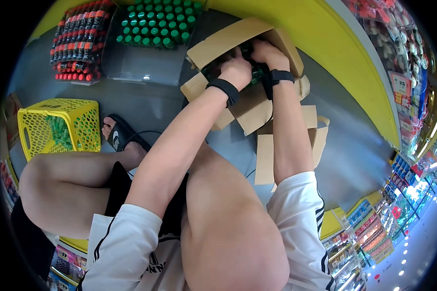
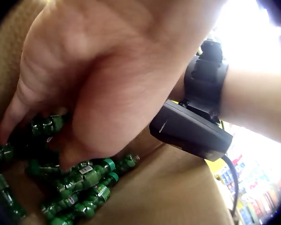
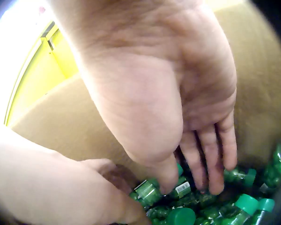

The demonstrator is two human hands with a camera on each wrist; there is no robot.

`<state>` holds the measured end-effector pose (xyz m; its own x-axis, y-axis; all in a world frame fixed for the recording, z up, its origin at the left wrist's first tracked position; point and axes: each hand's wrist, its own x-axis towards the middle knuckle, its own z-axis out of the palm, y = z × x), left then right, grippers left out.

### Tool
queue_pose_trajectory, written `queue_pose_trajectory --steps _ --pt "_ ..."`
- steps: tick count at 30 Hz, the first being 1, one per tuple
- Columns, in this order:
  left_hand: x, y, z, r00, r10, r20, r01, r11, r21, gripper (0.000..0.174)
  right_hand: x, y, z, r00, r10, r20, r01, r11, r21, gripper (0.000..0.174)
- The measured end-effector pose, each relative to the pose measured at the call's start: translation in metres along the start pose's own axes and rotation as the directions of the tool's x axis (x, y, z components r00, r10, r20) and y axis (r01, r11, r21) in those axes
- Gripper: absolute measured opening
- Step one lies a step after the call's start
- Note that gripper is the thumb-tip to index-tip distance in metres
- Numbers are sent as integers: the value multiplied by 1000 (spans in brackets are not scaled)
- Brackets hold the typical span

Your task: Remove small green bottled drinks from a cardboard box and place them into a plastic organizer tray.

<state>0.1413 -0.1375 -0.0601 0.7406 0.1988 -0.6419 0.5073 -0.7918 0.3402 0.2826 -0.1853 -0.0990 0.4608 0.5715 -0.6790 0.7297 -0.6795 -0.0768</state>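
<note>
Both hands reach into an open cardboard box (image 1: 230, 39) holding several small green bottles (image 2: 86, 180) with green caps. My left hand (image 1: 237, 65) is over the bottles with its fingers spread; in the left wrist view its thumb and one finger point down among them, the other fingers hidden. Beside it, against the far side of the box, is my right hand (image 1: 271, 53). In the right wrist view the right hand (image 3: 164, 89) has its fingers fairly straight, pointing down, fingertips right at the bottles, thumb by a labelled bottle (image 3: 182, 188). The bottles lie at various angles.
To the left, a clear bin (image 1: 145, 68) holds rows of green-capped bottles, next to stacked red-capped dark bottles (image 1: 82, 39). A yellow basket (image 1: 85, 109) with green contents stands near my foot. Another open carton (image 1: 264, 155) sits beside the box. A yellow shelf base (image 1: 335, 63) curves behind.
</note>
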Motion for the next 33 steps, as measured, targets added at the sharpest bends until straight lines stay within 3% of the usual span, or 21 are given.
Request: queue_pose_trajectory --steps 1,3,6,10,13,15,20,22,24,26,29,33 --pt "6 -2 4 1000 18 -14 -18 999 -30 33 -3 -1 -2 1000 2 -1 -2 1000 2 58" --pt "11 -7 9 999 25 -27 -26 999 -43 34 -8 -2 -6 988 98 117 -124 962 243 62" --pt "12 -6 8 1000 13 -9 -13 999 -36 35 -13 -2 -9 986 77 150 -129 915 382 61" --pt "5 -1 6 999 -45 17 45 999 -13 40 -9 3 -4 985 40 165 -105 908 405 58" --pt "4 4 5 996 -80 38 81 996 -22 41 -1 5 0 966 83 243 -185 881 436 53" --pt "3 5 5 995 -93 40 93 996 -6 41 3 8 5 971 72 226 -162 898 409 28" --pt "5 3 2 992 -107 66 106 994 7 40 1 16 0 965 18 261 -115 926 359 27" --pt "1 0 0 998 -61 -1 61 998 5 40 -6 18 -2 966 18 257 -118 919 377 27" --pt "-2 6 2 991 -103 -81 102 995 -16 37 -12 18 -3 968 8 251 -128 877 463 26" --pt "-9 14 7 969 -105 -222 117 992 41 30 -25 7 -17 941 31 337 -177 895 410 28" --pt "-24 11 -1 955 -75 -286 100 992 77 27 -42 5 -28 947 25 321 -175 877 447 29" --pt "-52 -6 -19 943 87 -320 -74 996 52 21 -58 4 -32 971 38 237 -159 842 516 26"
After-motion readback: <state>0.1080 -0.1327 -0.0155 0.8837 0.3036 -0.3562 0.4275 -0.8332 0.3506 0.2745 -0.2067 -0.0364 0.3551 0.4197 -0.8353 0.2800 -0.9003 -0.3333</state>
